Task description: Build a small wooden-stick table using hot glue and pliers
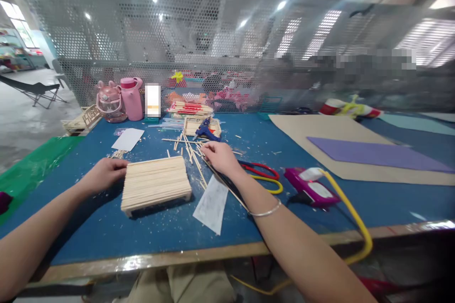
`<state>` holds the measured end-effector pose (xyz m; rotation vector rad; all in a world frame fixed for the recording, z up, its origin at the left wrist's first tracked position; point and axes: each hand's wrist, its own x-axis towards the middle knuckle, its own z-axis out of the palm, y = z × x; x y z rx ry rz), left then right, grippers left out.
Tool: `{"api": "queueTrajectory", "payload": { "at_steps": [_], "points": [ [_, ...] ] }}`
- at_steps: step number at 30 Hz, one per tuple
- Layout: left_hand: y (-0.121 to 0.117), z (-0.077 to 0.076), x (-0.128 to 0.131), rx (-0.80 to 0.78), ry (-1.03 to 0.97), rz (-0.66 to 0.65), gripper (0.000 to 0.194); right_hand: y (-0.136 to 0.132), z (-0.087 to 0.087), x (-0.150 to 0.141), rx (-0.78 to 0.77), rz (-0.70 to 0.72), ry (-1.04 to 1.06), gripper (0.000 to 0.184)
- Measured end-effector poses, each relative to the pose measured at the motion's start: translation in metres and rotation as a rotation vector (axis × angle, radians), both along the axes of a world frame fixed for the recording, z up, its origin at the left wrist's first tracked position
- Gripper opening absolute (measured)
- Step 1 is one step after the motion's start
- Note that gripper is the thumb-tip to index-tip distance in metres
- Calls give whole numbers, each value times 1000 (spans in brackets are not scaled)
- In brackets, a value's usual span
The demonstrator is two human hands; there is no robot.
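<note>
A small platform of pale wooden sticks (156,180), laid side by side on short legs, stands on the blue table (156,236). My left hand (106,173) grips its back left corner, the fingertips partly hidden behind the edge. To the right, my right hand (221,156) is closed in a pinch above loose wooden sticks (190,151); whatever lies between its fingertips is too small to make out. Just beyond that hand, a blue glue gun (205,130) rests on a stick-built tray (191,126). A white paper piece (212,203) lies below my right wrist.
Scissors with red and yellow handles (265,177) lie right of my forearm, near a purple iron-like tool (311,188) with a yellow cord. Beige and purple sheets (377,154) cover the right side. Pink bottles (131,99) and bundled sticks (190,109) stand along the perforated back screen.
</note>
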<state>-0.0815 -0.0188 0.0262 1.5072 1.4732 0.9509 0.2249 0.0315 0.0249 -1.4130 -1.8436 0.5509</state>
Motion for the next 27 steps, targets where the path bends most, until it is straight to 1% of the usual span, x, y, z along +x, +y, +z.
{"api": "queueTrajectory", "payload": {
  "at_steps": [1, 2, 5, 9, 11, 13, 15, 16, 18, 20, 24, 27],
  "points": [
    [-5, 2, -4, 22, 54, -4, 15, 0, 0, 0, 17, 20, -78, 16],
    [-10, 3, -8, 38, 101, 33, 16, -1, -1, 0, 31, 35, -145, 16],
    [-25, 6, -16, 22, 232, 202, 20, -5, -1, -4, 38, 39, -296, 11],
    [-38, 6, -23, -41, 434, 402, 31, -7, -3, -9, 1, 28, -404, 8],
    [-41, 4, -24, -65, 526, 444, 38, -6, -4, -12, -4, 8, -445, 11],
    [-42, 2, -23, -72, 579, 420, 42, -5, -6, -15, -3, -33, -493, 17],
    [-42, -2, -21, -65, 604, 358, 44, -4, -7, -20, -5, -49, -549, 24],
    [-42, -3, -21, -59, 612, 326, 45, -4, -8, -23, -11, -42, -573, 24],
    [-42, -7, -21, -43, 612, 269, 45, -4, -9, -27, -35, -27, -594, 17],
    [-42, -9, -23, -31, 570, 216, 44, -4, -7, -26, -61, -32, -584, 13],
    [-43, -10, -31, -36, 410, 134, 41, -3, 6, -8, -60, -54, -476, 17],
    [-44, -9, -34, -62, 363, 109, 37, -2, 18, 12, -34, -116, -414, 23]
  ]
}}
